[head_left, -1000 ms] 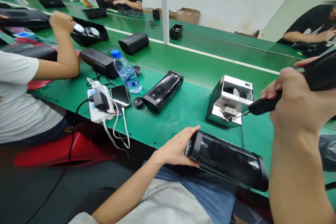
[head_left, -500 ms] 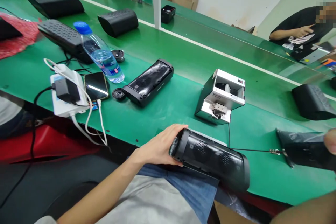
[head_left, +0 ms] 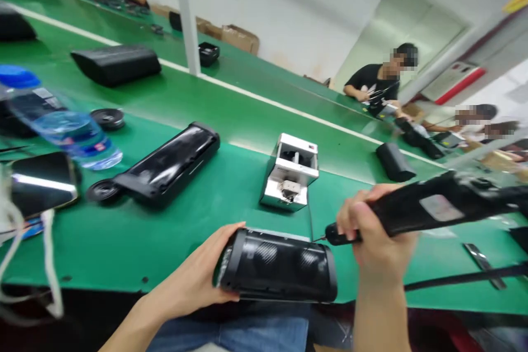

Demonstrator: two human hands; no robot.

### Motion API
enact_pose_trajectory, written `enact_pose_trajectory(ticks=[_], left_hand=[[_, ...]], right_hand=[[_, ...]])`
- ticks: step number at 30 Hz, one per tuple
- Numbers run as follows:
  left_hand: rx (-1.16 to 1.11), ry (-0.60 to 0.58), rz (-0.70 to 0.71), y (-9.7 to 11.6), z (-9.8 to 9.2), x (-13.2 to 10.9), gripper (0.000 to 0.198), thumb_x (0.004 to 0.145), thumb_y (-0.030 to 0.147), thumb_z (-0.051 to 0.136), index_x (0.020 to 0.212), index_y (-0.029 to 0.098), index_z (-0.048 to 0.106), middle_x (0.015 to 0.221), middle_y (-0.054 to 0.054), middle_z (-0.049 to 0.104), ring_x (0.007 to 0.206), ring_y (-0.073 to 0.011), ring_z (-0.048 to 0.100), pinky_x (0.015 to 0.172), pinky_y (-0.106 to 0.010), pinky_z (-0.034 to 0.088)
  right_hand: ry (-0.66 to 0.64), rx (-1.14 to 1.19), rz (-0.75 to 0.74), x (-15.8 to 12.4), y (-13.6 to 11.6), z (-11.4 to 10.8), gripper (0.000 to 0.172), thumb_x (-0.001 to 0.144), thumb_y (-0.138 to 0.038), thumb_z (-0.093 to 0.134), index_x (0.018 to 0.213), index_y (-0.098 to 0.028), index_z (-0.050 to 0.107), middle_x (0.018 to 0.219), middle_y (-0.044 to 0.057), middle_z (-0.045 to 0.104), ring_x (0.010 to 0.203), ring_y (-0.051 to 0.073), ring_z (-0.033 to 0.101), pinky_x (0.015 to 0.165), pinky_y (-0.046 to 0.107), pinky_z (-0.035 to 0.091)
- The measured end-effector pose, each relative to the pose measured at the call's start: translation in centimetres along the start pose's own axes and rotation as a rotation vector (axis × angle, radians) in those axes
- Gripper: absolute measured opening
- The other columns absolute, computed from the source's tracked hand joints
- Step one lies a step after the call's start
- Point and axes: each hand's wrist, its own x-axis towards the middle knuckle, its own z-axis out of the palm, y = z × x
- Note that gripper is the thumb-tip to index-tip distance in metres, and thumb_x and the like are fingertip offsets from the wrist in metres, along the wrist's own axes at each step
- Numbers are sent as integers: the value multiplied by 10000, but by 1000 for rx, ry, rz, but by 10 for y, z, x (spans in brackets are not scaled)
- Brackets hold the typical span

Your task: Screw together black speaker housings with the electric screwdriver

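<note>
My left hand (head_left: 212,267) is closed around the left end of a black portable speaker (head_left: 284,269), its perforated face turned up at the table's front edge. In my right hand (head_left: 377,234) is a black electric screwdriver (head_left: 429,209), held nearly level with its bit pointing left. The bit's tip is close to the speaker's upper right corner; whether they touch I cannot tell. Behind the speaker stands a silver screw feeder (head_left: 291,173). Another black speaker (head_left: 173,162) lies to the left, one round speaker driver (head_left: 105,191) beside its near end and another driver (head_left: 107,119) farther back.
At the left are a water bottle (head_left: 70,132), a phone (head_left: 43,184) and white cables (head_left: 51,269). Dark speaker shells (head_left: 117,63) sit along the green table (head_left: 239,187). A white post (head_left: 186,16) rises behind it. Co-workers (head_left: 377,80) are across the table.
My right hand has come in from the right edge with the electric screwdriver, bringing its bit near the speaker. The view has swung right; the left hand still grips the speaker.
</note>
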Motion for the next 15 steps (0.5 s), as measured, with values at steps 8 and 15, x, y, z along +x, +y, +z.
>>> enact_pose_trajectory(ticks=[8,15], left_hand=[[32,32,-37,-9,3,-1,1134,742,150,902,1726,386,391,1768,-79,541,1579,-428,595,1283,-518,559],[-3,14,-24,-4,3,1,1166,739,156,948,1716,382,354,1763,-112,525,1593,-434,568,1308,-567,521]], right_hand=[[-79,76,-27,-2,11,-11,316,986,-331,830,1006,-228,532,697,-64,529,437,112,469,425,254,443],[-61,80,-64,-4,11,-15,311,975,-302,835,997,-231,532,704,-72,535,437,107,471,444,249,459]])
